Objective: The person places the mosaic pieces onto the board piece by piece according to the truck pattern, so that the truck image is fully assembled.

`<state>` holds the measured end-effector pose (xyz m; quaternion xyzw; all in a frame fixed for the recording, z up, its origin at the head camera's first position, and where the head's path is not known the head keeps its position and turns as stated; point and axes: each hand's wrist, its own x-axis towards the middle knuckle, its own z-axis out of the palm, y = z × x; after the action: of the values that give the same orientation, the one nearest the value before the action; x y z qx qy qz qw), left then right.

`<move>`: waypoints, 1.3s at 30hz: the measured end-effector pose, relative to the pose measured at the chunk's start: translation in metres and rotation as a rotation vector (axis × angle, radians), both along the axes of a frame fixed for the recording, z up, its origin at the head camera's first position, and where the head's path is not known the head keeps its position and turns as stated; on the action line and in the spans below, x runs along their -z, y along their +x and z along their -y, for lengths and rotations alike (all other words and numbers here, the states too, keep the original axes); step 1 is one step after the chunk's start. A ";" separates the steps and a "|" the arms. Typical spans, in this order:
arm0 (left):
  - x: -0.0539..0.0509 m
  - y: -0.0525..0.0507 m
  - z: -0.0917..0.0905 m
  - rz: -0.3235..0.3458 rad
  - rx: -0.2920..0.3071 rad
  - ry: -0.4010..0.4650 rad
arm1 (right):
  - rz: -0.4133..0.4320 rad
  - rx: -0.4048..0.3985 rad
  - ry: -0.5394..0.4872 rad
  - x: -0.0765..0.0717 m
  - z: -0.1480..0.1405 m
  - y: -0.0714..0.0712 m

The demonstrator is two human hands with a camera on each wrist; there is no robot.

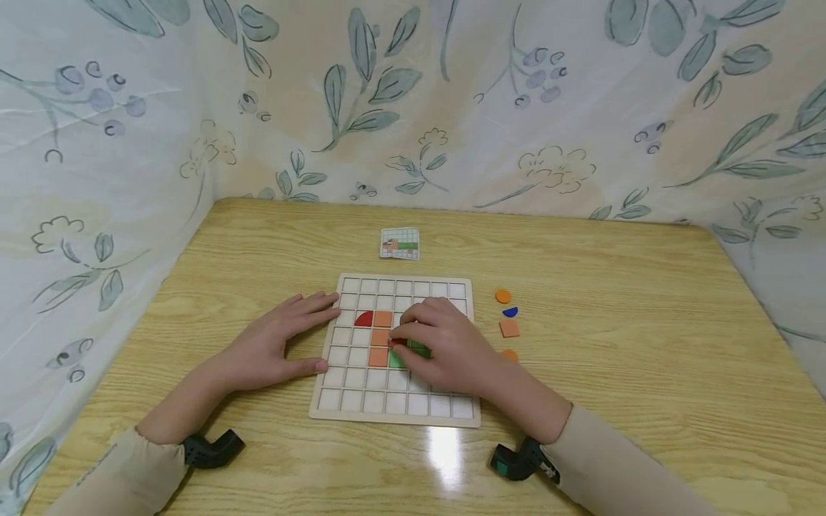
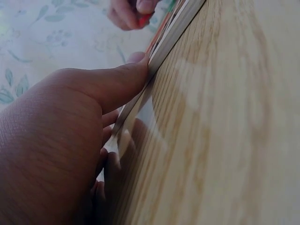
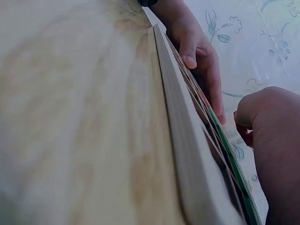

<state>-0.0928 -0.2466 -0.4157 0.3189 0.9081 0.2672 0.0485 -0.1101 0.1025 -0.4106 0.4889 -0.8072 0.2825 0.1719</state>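
Note:
A pale wooden grid board [image 1: 393, 420] lies flat on the table. My left hand [image 1: 274, 344] rests at its left edge, thumb and fingers spread and touching the rim. Over the middle of the board my right hand [image 1: 445, 347] pinches a small red piece [image 2: 146, 19] between thumb and fingers; its full shape is hidden. Set in the grid are a red quarter-circle piece [image 1: 364, 319], a column of orange squares [image 1: 379, 337] and a light green piece [image 1: 396, 359]. Darker green pieces [image 1: 419, 349] show partly under the right hand.
Right of the board lie an orange disc [image 1: 503, 296], a blue half-circle [image 1: 511, 312], an orange square [image 1: 509, 328] and another orange piece [image 1: 510, 355], partly covered by the right arm. Behind the board is a small pattern card [image 1: 400, 244]. A floral cloth [image 1: 452, 107] surrounds the table.

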 end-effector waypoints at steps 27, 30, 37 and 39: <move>0.002 -0.001 -0.002 -0.026 0.013 -0.001 | 0.029 -0.028 0.057 -0.009 0.063 -0.010; 0.002 -0.001 -0.001 -0.027 0.014 0.004 | 0.031 -0.022 0.087 -0.008 0.071 -0.011; 0.001 0.000 -0.001 -0.031 0.015 0.009 | 0.040 -0.018 0.154 -0.003 0.081 -0.014; 0.001 0.000 -0.001 -0.025 0.014 0.010 | 0.052 -0.019 0.172 -0.002 0.081 -0.014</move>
<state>-0.0927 -0.2455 -0.4171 0.3288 0.9050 0.2673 0.0375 -0.1241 0.0210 -0.4091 0.5018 -0.8282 0.2263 0.1054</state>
